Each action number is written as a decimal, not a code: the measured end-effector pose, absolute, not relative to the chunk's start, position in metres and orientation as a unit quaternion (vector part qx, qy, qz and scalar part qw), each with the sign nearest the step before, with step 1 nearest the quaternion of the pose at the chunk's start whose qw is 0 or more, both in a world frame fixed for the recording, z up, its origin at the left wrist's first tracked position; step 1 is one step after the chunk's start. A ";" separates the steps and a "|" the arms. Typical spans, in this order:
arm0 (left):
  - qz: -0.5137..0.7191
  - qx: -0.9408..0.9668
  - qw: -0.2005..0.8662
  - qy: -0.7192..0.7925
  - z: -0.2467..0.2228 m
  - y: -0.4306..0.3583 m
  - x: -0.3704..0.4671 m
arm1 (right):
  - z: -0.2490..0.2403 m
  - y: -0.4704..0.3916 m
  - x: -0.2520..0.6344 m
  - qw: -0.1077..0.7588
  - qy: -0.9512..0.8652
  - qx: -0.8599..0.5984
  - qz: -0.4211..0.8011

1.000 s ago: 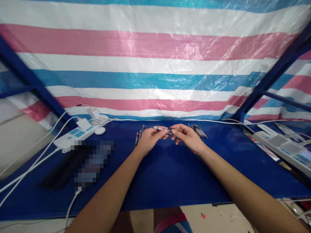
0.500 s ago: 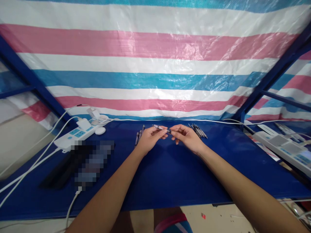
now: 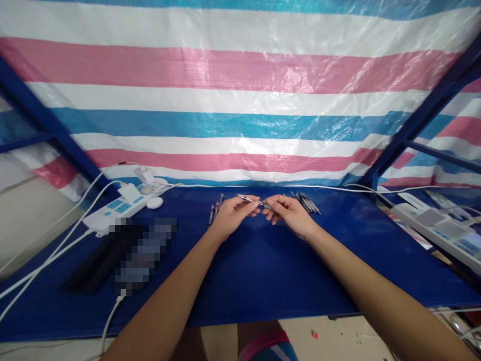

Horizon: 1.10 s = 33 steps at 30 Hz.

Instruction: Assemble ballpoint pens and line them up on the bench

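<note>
A slim pen (image 3: 245, 198) with a clear and dark barrel is held above the blue table, its one end pointing up and left. My left hand (image 3: 236, 213) pinches it between thumb and fingers. At its right end my right hand (image 3: 286, 210) closes thumb and fingers on the dark tip section. Several pens (image 3: 215, 210) lie just left of my left hand, partly hidden by it. Another group of pens (image 3: 308, 202) lies behind and to the right of my right hand.
On the left of the blue table (image 3: 270, 281) are a white power strip (image 3: 116, 208) with plugs and cables, a round white disc (image 3: 155, 203) and a pixelated item (image 3: 145, 255). A second power strip (image 3: 439, 225) is at right. Striped sheeting (image 3: 240, 120) hangs behind.
My right hand has shifted slightly left, its fingers now further over the pen's right end. My left hand and the pen have hardly moved.
</note>
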<state>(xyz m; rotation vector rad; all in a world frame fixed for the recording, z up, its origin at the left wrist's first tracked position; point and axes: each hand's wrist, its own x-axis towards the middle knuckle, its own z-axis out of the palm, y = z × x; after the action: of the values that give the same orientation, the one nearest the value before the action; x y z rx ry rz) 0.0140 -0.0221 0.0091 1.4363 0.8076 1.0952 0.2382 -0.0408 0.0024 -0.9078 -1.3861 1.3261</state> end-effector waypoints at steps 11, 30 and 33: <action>0.466 0.590 0.571 0.330 0.009 -0.023 0.015 | 0.007 -0.043 0.238 0.492 -0.569 -0.366 0.548; 0.496 0.517 0.599 0.357 0.017 -0.022 0.015 | 0.001 -0.043 0.241 0.438 -0.619 -0.327 0.565; 0.512 0.493 0.603 0.362 0.016 -0.020 0.014 | -0.001 -0.043 0.241 0.448 -0.609 -0.328 0.566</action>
<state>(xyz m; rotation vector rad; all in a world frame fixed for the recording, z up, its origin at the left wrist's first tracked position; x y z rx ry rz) 0.0138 -0.0202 0.0162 1.1422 0.8377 1.1862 0.2413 -0.0426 -0.0010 -0.8109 -1.5083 1.4018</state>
